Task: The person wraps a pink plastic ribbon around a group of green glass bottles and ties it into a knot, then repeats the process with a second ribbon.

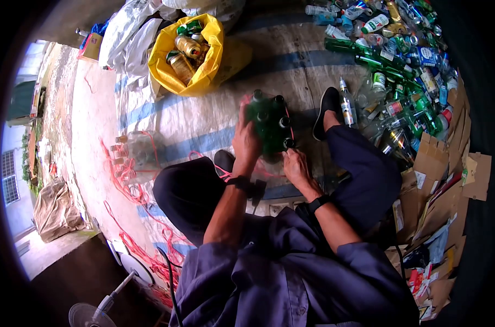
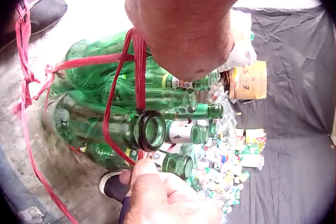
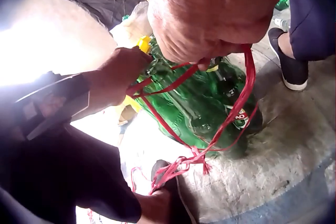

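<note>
Several green glass bottles stand bundled on the ground sheet between the person's legs. Red string loops around them and crosses near their necks, with a knot low on one side. On the bundle's left, the left hand holds string at the bottle necks; its fingertips are hidden in the left wrist view. The right hand is at the near right edge of the bundle. Its thumb and finger pinch the string beside a bottle mouth, as the left wrist view shows.
A yellow bag of cans stands beyond the bundle. Clear bottles and loose pink string lie on the left. Piled bottles, a single bottle and flattened cardboard are on the right. A shoe is close by.
</note>
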`<state>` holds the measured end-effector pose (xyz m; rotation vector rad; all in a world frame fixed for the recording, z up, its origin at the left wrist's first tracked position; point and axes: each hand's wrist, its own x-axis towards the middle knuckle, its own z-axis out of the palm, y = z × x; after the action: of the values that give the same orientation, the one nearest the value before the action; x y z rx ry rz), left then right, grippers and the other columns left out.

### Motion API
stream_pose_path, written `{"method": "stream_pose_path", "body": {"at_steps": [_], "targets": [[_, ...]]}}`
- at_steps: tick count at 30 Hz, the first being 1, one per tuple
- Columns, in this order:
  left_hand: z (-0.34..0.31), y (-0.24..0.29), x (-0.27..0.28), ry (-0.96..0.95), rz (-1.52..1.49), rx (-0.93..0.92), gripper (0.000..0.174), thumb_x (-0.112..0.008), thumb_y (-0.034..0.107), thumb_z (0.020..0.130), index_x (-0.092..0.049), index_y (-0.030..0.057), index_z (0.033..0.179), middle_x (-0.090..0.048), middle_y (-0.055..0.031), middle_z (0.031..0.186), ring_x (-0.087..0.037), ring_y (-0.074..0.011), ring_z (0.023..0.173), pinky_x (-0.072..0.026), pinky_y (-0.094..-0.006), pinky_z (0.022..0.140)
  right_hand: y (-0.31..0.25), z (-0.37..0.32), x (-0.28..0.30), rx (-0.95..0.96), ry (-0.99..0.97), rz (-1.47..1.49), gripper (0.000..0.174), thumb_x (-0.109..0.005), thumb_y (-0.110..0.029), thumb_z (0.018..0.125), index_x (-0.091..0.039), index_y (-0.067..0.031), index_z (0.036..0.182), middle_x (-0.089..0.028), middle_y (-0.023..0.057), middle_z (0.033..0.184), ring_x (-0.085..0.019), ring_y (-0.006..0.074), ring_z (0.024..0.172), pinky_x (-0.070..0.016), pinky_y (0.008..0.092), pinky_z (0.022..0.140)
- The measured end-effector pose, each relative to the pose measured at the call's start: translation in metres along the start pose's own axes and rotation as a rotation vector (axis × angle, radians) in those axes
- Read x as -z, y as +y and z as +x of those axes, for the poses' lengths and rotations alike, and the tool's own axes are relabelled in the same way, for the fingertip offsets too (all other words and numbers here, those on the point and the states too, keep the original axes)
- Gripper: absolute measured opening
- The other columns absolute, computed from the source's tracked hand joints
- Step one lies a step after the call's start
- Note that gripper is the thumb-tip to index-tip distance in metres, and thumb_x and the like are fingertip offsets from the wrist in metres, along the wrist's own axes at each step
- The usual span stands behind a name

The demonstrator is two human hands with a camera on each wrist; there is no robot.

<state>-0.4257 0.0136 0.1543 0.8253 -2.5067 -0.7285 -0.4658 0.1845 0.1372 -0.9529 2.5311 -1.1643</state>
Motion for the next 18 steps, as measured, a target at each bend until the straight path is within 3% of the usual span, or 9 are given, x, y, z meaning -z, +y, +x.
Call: {"method": "stream_pose_path", "body": {"at_steps": [8,14,17,18], "targets": [[-0.001,0.008,0.004,-0.013,0.021,-0.01,0.027,-0.052,0.003,0.078,-0.067,0.0041,0.1,-0.034,-0.0112,0.149,-0.056,-0.0329,0.113,-0.0499,-0.0374,0.087,0.007,-0.011,-0.008,-0.085,0.058,-0.019,0.009,-0.055,-0.01,0.086,-0.061,-0.0027,0.084,-0.061,0.0215,0.075,-0.06,0.041,0.072,-0.0446,0.0484,0.059],[-0.001,0.013,0.016,-0.085,-0.072,-0.046,0.033,-0.056,0.005,0.077,-0.064,0.0051,0.109,-0.031,-0.0137,0.15,-0.051,-0.0367,0.119,-0.0485,-0.0378,0.09,0.014,-0.018,-0.021,-0.193,0.051,0.041,0.012,-0.054,-0.007,0.085,-0.064,-0.0027,0.09,-0.063,0.0233,0.081,-0.062,0.0414,0.077,-0.0473,0.0467,0.063],[-0.006,0.021,0.03,-0.058,-0.185,-0.085,0.026,-0.055,0.014,0.082,-0.063,0.0057,0.106,-0.041,-0.0142,0.14,-0.053,-0.0354,0.112,-0.0463,-0.0428,0.085,0.005,-0.02,-0.015,-0.232,0.067,0.09,0.014,-0.053,-0.007,0.085,-0.065,-0.0038,0.09,-0.064,0.0233,0.083,-0.062,0.0414,0.079,-0.0483,0.0459,0.064],[-0.011,0.022,0.036,-0.011,0.095,-0.193,0.025,-0.056,0.013,0.08,-0.063,0.0065,0.104,-0.047,-0.0146,0.132,-0.053,-0.0342,0.11,-0.0447,-0.0422,0.085,0.002,-0.02,-0.013,-0.239,0.08,0.112,0.014,-0.053,-0.007,0.084,-0.065,-0.0048,0.091,-0.064,0.0229,0.084,-0.062,0.041,0.08,-0.0486,0.0457,0.064]]}}
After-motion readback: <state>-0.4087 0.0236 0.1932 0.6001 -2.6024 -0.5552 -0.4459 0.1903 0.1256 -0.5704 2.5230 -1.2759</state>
